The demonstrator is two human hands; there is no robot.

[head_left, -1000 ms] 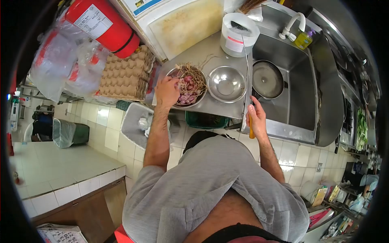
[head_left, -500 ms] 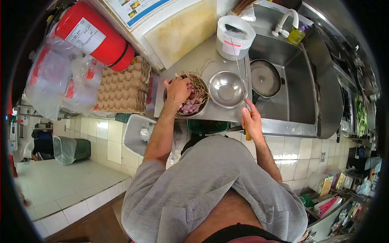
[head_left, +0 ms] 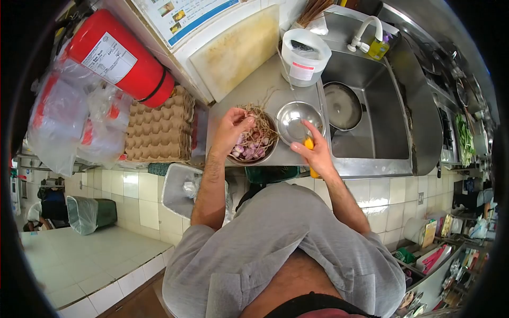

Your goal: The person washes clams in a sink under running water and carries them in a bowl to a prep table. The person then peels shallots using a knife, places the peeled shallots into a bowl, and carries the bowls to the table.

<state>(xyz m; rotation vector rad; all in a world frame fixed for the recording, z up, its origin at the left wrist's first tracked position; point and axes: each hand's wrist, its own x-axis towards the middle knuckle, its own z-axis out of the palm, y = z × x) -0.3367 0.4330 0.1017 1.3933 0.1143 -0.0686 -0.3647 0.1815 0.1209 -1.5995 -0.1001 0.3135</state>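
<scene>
My left hand (head_left: 231,129) is over the left side of a bowl of small purple shallots with dry stalks (head_left: 252,151). Its fingers are pinched together, and whatever they may hold is too small to name. My right hand (head_left: 316,153) is closed round the yellow handle of a knife (head_left: 308,143), beside the front right rim of a steel bowl (head_left: 293,120). The thin blade points up and away over that bowl. Only the inner wall and floor of the steel bowl show, with nothing distinct in it.
A white bucket (head_left: 302,58) stands behind the steel bowl. The sink (head_left: 379,106) on the right holds a round pan (head_left: 342,106). Egg trays (head_left: 159,130) and a red extinguisher (head_left: 119,58) are at left, a bin (head_left: 175,204) below. A person is at far left.
My left hand has lifted from among the shallots and closed its fingertips. My right hand has moved left with the knife, whose blade has swung leftward. The view has shifted slightly.
</scene>
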